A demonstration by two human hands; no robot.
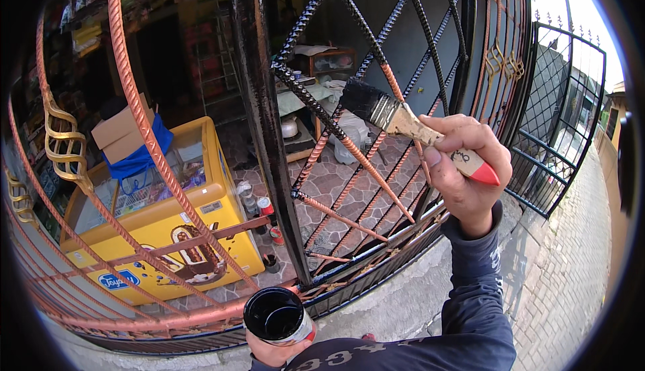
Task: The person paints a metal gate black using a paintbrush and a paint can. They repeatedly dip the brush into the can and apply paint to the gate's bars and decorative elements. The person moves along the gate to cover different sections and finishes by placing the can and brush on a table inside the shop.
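Paintbrush, in the head view, sits in your right hand, with fingers and thumb closed around its red-tipped handle. Its long axis slants from that tip at lower right to the black-coated bristles at upper left. These overlap the diagonal lattice bars; whether they touch metal, you can't tell. The lattice lies ahead and to the left of your right hand, the nearer of your two. Its upper stretches look black, its lower ones mostly reddish.

Down to the left, your left hand grips an open can, mouth up, with glossy black paint inside; its depth doesn't show. Behind the bars on your left, a yellow chest freezer holds packages under its top. A cardboard box and a blue bag rest on it, their contents hidden.
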